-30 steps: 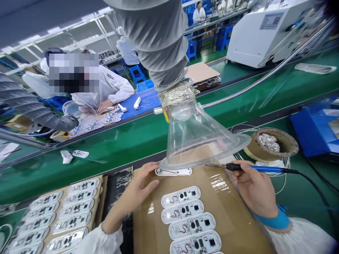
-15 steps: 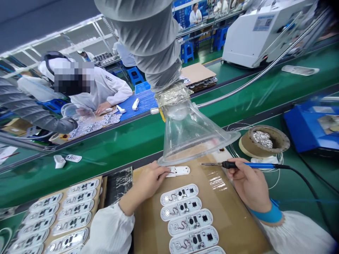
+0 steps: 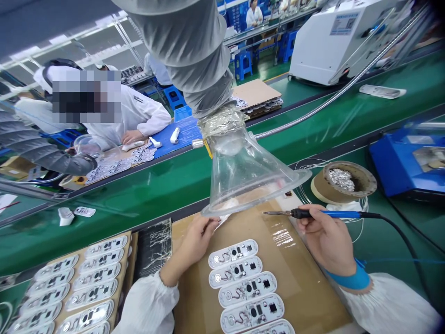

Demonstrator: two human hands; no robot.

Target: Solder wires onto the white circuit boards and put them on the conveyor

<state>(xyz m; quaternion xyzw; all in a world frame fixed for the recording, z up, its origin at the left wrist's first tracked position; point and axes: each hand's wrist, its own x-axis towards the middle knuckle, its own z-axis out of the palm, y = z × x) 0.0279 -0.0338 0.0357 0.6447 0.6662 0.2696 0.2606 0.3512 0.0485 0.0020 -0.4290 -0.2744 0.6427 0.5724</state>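
Observation:
In the head view my left hand [image 3: 195,239] is closed, its thumb and fingertips pinching the end of a small white circuit board [image 3: 223,219]. The board is tilted up and partly seen through the clear fume hood [image 3: 250,181]. My right hand [image 3: 328,243] is wrapped round a soldering iron [image 3: 342,214] with a blue and black handle. Its metal tip points left, apart from the board. Below, a column of white oval circuit boards [image 3: 248,288] with black parts and thin wires lies on the brown cardboard sheet [image 3: 306,301].
On the right stand a brown pot [image 3: 318,186] of shiny metal shavings and a blue device [image 3: 403,162]. More oval boards [image 3: 92,294] fill a cardboard sheet at left. A grey duct [image 3: 194,55] hangs overhead. A co-worker [image 3: 128,109] sits across the line.
The small white board has gone from lying flat on the cardboard to a raised, tilted position at my left fingertips. My right hand keeps its grip on the soldering iron.

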